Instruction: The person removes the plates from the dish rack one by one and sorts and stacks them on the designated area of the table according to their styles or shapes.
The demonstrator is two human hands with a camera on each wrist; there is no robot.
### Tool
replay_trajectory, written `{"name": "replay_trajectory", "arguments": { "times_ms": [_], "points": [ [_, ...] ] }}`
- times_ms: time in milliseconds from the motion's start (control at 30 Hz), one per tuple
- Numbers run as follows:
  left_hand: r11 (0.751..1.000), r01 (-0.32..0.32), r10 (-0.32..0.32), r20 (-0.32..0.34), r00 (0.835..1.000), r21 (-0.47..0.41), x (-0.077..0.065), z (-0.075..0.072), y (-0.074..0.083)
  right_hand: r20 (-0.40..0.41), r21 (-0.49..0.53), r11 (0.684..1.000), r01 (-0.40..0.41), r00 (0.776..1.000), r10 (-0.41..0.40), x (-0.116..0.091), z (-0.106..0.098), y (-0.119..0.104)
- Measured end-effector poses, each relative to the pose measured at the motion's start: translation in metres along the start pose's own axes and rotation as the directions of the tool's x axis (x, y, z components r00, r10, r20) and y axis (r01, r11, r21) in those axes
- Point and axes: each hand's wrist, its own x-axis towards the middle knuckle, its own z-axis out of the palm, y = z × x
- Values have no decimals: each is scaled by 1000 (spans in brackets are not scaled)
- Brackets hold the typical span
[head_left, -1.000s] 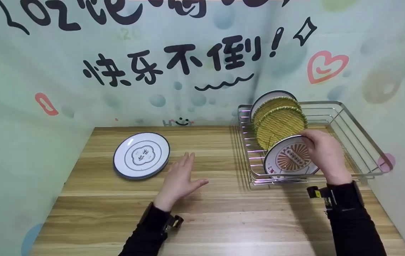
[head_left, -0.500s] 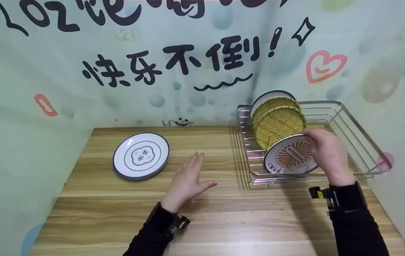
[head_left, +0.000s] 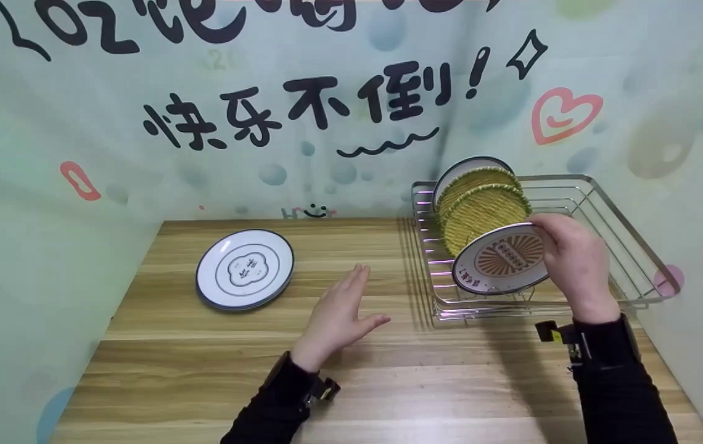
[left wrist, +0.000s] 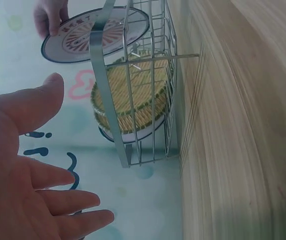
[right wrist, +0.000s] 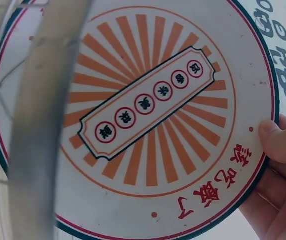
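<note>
My right hand (head_left: 576, 265) pinches the right edge of a white plate (head_left: 502, 259) with an orange sunburst print and dark rim. The plate tilts over the front part of a metal wire dish rack (head_left: 635, 246). In the right wrist view the thumb lies on the face of the plate (right wrist: 147, 100), with fingers behind it. Two round woven mats (head_left: 487, 216) lean upright in the rack, in front of another white plate (head_left: 475, 163). My left hand (head_left: 339, 317) hovers over the table left of the rack, fingers straight and thumb apart, holding nothing.
A white plate with a blue rim (head_left: 246, 271) lies on the wooden table (head_left: 351, 382) at the left, seemingly stacked on another. Behind the table hangs a printed backdrop (head_left: 327, 172). The rack's front rail (right wrist: 43, 120) crosses close before the right wrist camera.
My right hand has raised the sunburst plate and tilted it flatter, its lower edge rising in the rack. My left hand has moved right, toward the rack.
</note>
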Motion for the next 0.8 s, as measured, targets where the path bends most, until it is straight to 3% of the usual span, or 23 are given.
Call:
{"name": "replay_trajectory", "arguments": {
  "times_ms": [300,533,800],
  "points": [
    [997,-53,50,-66,997,-49,4,7,12,-107,25,1000,-8,994,11,7,0,-13],
    [995,-63,56,-97,994,-78,8,11,18,-137,10,1000,-2,991,3,9,2,-18],
    [992,-67,55,-113,992,-109,13,15,23,-228,75,997,13,974,5,13,6,-30]
  ]
}}
